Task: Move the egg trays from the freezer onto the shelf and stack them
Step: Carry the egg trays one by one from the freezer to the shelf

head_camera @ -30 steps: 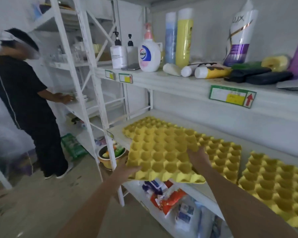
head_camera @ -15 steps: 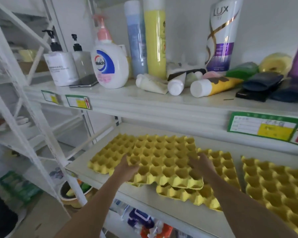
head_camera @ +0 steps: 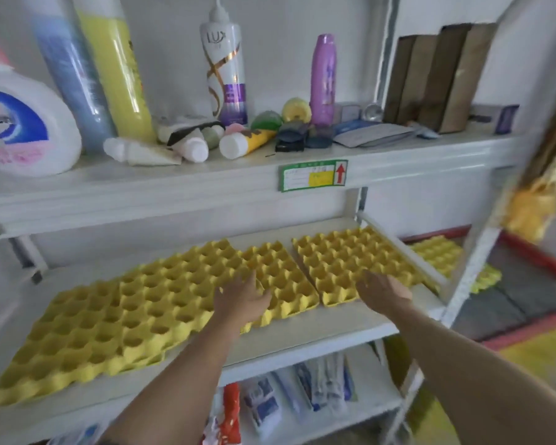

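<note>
Several yellow egg trays lie side by side on the white middle shelf. An overlapping pile of trays fills the left part, a middle tray partly shows beyond it, and a right tray lies by the shelf's end. My left hand rests flat, fingers spread, on the right edge of the left pile. My right hand hovers with its fingers apart over the front corner of the right tray, holding nothing. More yellow trays lie beyond the shelf post at the right.
The upper shelf carries a Walch bottle, tall spray cans, a Lux bottle, a purple bottle, tubes and brown boxes. Packets fill the lower shelf. A white post stands at the right.
Both hands have set down and let go of the tray they carried; it now lies on the left pile. The view has swung right, and both hands have shifted right along the shelf.
</note>
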